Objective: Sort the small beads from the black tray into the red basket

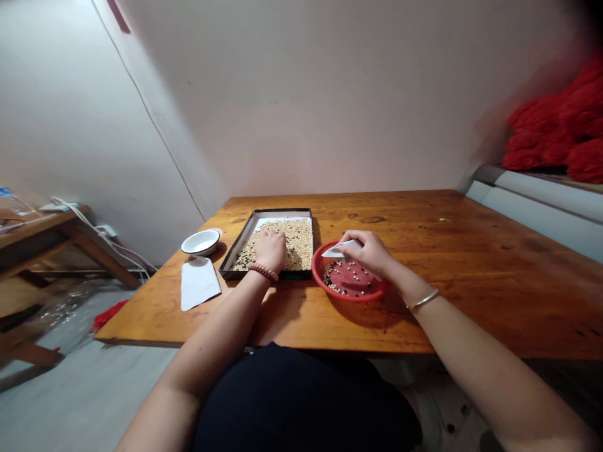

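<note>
My left hand (271,250) is down in a shallow black-edged tray (235,243), its fingers curled into a layer of small round cream and dark pieces (298,242) that look like beans or beads. Whether anything is pinched there is hidden by the back of the hand. My right hand (370,252) grips a folded white paper (340,250), tilted over the near-left part of a red mesh basket (316,267). Several cream and dark pieces (346,290) lie scattered on the basket's bottom. Tray and basket stand side by side on the wooden table.
A white bowl with a dark rim (200,241) and a white sheet (198,284) lie left of the tray on the wooden table (409,220). A wall rises behind it. Red bundled material (560,125) is piled at right. Another table (56,226) with cables stands left.
</note>
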A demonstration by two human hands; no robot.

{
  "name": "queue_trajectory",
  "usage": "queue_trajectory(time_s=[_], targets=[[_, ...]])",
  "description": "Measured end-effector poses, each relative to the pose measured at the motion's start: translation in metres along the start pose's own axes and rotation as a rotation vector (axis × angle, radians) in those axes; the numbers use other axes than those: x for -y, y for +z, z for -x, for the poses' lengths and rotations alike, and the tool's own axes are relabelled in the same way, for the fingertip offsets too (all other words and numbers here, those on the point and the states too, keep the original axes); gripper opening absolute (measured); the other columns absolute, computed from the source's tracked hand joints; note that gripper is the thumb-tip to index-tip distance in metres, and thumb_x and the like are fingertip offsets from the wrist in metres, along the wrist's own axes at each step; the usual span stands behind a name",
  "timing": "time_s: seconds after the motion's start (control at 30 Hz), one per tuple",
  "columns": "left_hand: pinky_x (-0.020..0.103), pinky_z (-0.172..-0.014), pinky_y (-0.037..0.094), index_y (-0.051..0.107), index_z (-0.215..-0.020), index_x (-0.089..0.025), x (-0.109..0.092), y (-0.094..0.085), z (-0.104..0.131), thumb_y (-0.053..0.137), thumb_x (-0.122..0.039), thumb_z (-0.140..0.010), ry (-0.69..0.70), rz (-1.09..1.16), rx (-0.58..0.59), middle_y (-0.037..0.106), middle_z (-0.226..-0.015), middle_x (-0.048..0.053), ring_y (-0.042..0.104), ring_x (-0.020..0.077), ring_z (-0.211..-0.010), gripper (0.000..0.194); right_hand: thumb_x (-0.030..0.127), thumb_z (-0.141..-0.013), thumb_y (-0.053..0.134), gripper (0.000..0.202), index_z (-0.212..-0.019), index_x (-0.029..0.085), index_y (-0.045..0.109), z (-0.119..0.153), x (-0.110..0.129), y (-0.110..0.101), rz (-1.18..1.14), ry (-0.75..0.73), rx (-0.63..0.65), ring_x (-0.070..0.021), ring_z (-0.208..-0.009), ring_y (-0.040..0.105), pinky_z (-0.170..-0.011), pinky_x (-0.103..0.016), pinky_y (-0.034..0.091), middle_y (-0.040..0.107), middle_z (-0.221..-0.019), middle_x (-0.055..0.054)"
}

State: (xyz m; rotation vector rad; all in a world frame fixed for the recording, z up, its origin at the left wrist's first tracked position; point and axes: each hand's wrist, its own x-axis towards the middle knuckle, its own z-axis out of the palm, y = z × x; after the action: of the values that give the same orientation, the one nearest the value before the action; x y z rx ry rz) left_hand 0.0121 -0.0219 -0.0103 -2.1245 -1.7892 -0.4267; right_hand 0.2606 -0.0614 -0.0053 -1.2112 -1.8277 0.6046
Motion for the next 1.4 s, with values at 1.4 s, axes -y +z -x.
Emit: queue_trajectory(time_s=[1.4], targets=[[0.034,-0.078,0.049,0.073,-0.086,-0.016,-0.008,-0.005,-0.003,0.052,-0.024,-0.084,-0.010,0.001,0.293,0.069,-0.093,0.014,0.064,0.0262,-0.090,0.022,0.038,-0.076,0.061,0.024,-0.082,0.018,0.071,-0.006,-0.010,0.003,0.070,0.059,-0.050,-0.0179,-0.071,0.059,-0.063,-0.027,0.040,0.070,-0.078,-0.004]])
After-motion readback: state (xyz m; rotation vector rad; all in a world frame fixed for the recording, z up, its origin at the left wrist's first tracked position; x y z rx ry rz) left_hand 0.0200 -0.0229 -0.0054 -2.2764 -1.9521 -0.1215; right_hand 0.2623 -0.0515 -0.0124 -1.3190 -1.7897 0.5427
